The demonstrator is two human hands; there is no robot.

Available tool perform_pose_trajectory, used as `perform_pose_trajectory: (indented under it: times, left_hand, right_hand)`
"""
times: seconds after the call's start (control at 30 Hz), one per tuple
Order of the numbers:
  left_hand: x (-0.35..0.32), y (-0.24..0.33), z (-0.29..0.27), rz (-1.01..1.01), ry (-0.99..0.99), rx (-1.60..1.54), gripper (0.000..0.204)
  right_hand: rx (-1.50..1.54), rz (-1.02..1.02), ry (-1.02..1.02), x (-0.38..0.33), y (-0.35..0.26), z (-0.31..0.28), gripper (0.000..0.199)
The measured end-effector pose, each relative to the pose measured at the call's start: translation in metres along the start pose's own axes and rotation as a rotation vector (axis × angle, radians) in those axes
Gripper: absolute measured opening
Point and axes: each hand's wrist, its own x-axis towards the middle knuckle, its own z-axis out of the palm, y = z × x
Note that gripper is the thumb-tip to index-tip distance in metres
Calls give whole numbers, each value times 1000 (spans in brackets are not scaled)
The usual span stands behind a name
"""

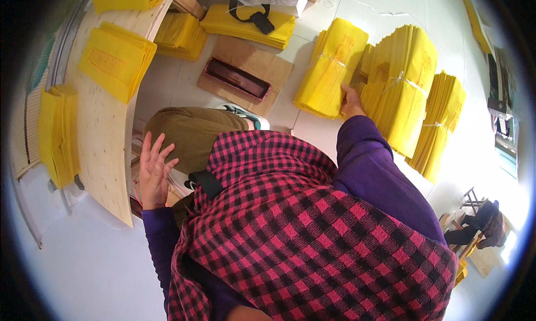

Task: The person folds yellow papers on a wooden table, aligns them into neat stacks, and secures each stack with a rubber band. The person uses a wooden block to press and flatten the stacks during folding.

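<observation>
My right hand (350,102) is at the near right edge of a tied bundle of yellow paper (329,67). Its fingers press on that edge and are partly hidden in the gap beside the neighbouring bundles. White string crosses the bundle, which has faint red print on its face. My left hand (154,170) is raised beside the light wooden table, fingers spread and holding nothing. To the right of my right hand stand more tied yellow bundles (410,92), packed close together.
On the wooden table (106,137) at left lie yellow paper stacks (117,61). A cardboard sheet with a narrow dark red tray (237,80) lies on the floor ahead. Beyond it, a black strap (259,20) rests on another yellow stack. Another person (486,226) is at far right.
</observation>
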Motion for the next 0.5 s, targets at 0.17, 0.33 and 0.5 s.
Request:
perform_pose_trajectory:
  times: [0.17,0.33,0.5]
  left_hand:
    - [-1,-4,-1,13,-9,-4,79]
    - [-7,-9,-2,42,-11,2,78]
    - [-10,-11,-6,57,-6,-5,78]
  right_hand:
    - [-117,-220,133,13,1,-3,39]
    - [-528,-506,323,-2,-8,16,42]
    - [-1062,-1073,381,-54,-4,63,54]
